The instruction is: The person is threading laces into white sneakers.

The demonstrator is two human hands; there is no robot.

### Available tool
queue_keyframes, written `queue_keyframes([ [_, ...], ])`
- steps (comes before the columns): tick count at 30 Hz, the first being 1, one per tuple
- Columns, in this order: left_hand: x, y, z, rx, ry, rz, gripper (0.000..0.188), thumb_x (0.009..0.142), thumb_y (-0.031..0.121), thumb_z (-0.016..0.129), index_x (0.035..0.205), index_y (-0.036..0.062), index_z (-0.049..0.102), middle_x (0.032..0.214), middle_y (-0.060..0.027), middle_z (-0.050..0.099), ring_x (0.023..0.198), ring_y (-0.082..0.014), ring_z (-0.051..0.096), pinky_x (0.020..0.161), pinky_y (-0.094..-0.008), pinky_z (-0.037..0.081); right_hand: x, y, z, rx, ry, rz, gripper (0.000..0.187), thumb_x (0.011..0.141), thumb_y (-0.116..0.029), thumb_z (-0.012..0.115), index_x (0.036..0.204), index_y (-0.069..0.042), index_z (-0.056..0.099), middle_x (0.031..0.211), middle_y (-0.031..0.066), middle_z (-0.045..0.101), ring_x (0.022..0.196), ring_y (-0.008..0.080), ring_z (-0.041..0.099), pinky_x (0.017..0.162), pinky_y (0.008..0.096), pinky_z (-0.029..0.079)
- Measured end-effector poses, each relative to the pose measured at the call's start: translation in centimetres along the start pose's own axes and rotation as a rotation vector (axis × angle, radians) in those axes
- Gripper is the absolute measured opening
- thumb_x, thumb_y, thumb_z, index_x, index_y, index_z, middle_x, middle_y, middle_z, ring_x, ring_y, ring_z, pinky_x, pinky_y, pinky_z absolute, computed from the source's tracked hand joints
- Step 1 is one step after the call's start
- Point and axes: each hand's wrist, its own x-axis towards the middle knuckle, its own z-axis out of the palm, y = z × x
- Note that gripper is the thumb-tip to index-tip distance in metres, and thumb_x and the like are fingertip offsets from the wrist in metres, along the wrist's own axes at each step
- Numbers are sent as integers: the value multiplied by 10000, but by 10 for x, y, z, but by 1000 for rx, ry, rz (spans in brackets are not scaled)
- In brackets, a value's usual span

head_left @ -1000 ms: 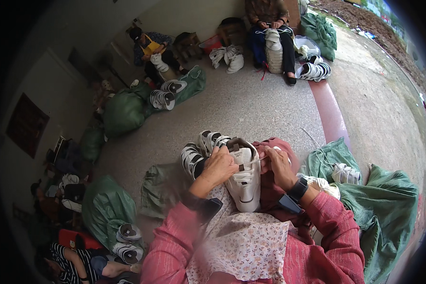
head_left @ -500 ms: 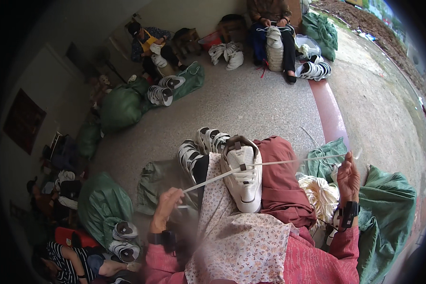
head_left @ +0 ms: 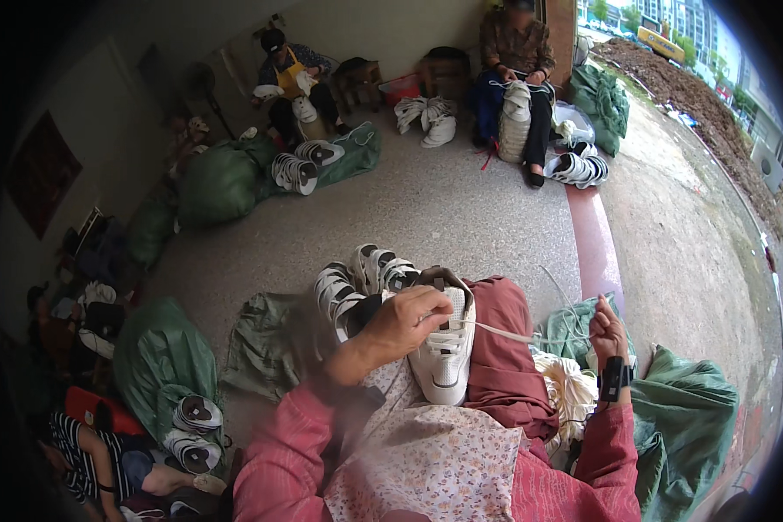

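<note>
A white sneaker (head_left: pixel 445 358) lies sole-down on my lap, toe toward me. My left hand (head_left: pixel 406 319) rests on the shoe's tongue and eyelets, fingers closed on it. A white lace (head_left: pixel 506 332) runs taut from the shoe out to my right hand (head_left: pixel 607 330), which pinches its far end beside my right knee. A black band sits on my right wrist. A floral apron (head_left: pixel 435 461) covers my lap over dark red trousers (head_left: pixel 501 348).
More white sneakers (head_left: pixel 361 276) stand just beyond my knees on a green sack. A bundle of white laces (head_left: pixel 567 386) lies to my right on green bags (head_left: pixel 687 409). Two seated people (head_left: pixel 513 52) work at the far wall with shoe piles; another person (head_left: pixel 104 461) sits lower left.
My left hand came back from low at my left side onto the shoe. My right hand moved in a little, still drawing the lace out to the right.
</note>
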Motion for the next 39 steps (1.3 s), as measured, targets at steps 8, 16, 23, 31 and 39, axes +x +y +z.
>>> queue_keyframes([
  [8,18,-50,39,-429,-100,-443,120,841,62,713,945,25,664,833,-9,608,753,-76,591,690,-249,495,2,122,200,-1463,-426,-339,231,981,-214,622,1031,-16,731,758,26,667,601,134,588,572,282,459],
  [16,21,-48,49,-232,-125,-411,134,774,149,763,852,46,723,822,-37,492,783,-169,568,693,-326,451,-14,142,196,-1497,-439,-207,169,927,-181,650,1013,-63,735,867,118,719,756,239,698,686,339,520],
  [23,23,-40,47,-123,-196,-374,149,749,157,771,853,56,739,873,-54,498,839,-195,571,731,-339,457,-2,144,187,-1332,-607,-143,149,916,-123,646,975,-13,728,782,86,656,747,204,625,709,306,488],
  [31,20,-40,47,-133,-190,-336,172,742,177,775,866,61,743,885,-54,495,871,-200,567,758,-331,453,12,129,211,-1160,-482,354,147,958,-151,629,923,-22,690,766,-23,595,670,80,549,615,258,474],
  [39,17,-39,49,-112,-160,-345,163,752,172,761,879,73,737,894,-56,501,867,-209,576,754,-341,459,19,125,214,-1338,-480,164,196,911,-155,705,1067,-45,659,978,25,631,778,99,602,690,259,521],
])
